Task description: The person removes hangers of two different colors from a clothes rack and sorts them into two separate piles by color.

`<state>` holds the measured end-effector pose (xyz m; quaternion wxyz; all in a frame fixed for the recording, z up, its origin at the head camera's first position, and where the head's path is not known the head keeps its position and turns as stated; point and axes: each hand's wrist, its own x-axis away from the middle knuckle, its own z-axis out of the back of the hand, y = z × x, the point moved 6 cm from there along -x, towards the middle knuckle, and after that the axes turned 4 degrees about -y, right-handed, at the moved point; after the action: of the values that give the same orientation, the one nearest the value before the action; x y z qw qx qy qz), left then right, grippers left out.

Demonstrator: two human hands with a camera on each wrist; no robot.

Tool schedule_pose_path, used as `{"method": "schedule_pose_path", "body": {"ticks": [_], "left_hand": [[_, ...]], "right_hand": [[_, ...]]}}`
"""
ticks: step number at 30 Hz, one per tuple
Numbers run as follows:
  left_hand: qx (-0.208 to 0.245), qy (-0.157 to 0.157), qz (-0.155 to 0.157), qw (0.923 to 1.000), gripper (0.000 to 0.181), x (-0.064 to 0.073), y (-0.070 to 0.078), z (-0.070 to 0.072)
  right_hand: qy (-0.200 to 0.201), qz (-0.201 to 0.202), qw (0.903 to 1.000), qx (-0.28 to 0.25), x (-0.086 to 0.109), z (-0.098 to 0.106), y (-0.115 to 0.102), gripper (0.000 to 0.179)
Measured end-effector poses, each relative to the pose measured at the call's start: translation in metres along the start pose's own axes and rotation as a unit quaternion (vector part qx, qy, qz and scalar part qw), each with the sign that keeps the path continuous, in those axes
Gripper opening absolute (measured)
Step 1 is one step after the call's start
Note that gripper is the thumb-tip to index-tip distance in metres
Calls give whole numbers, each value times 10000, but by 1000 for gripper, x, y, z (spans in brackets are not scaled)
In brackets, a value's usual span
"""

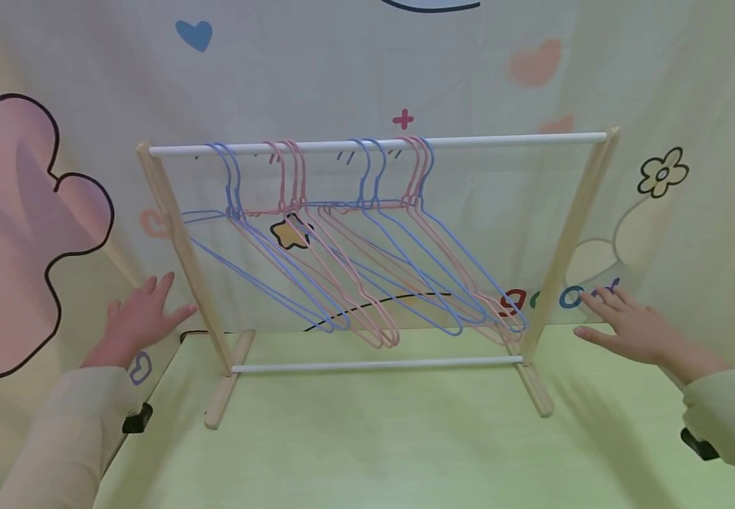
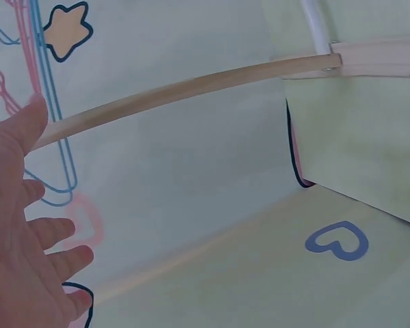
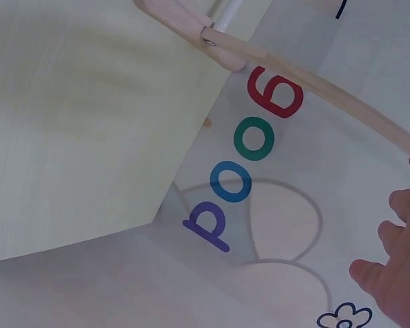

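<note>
A clothes rack with pale wooden side posts (image 1: 562,247) and a white top rail (image 1: 513,142) stands upright on the table. From the rail hang several blue hangers (image 1: 238,185) and several pink hangers (image 1: 282,177), mixed in groups from the left end to past the middle, with no clothes on them. My left hand (image 1: 138,317), fingers spread and holding nothing, is beside the left post. In the left wrist view its thumb overlaps the wooden post (image 2: 191,89). My right hand (image 1: 637,329) is held out to the right of the rack, fingers extended, with nothing in it.
A white lower rail (image 1: 373,365) joins the rack's wooden feet (image 1: 222,399). The pale green table (image 1: 367,445) extends in front. Behind hangs a printed curtain (image 1: 316,63) with hearts, a star and coloured letters. Small black objects (image 1: 138,418) sit at the table's sides.
</note>
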<state>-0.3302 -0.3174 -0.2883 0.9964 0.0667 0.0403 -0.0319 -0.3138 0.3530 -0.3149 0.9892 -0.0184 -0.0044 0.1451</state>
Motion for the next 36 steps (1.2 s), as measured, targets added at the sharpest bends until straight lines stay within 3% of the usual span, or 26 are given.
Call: {"method": "schedule_pose_path", "body": {"ticks": [6, 14, 26, 31, 36], "left_hand": [[78, 364, -105, 9993, 79, -6, 4, 15], [639, 846, -122, 9943, 69, -7, 13, 33], [1440, 1498, 179, 9780, 66, -10, 18, 48], [1624, 1582, 301, 9735, 68, -12, 23, 50], [1737, 1694, 398, 9693, 67, -13, 25, 51]], "right_hand": [[112, 149, 9996, -190, -4, 18, -7, 78], [261, 368, 9964, -722, -6, 51, -34, 80], [716, 960, 9849, -1252, -12, 90, -83, 53], [428, 912, 9768, -1892, -20, 99, -101, 49], [-16, 886, 9593, -2683, -29, 102, -116, 50]]}}
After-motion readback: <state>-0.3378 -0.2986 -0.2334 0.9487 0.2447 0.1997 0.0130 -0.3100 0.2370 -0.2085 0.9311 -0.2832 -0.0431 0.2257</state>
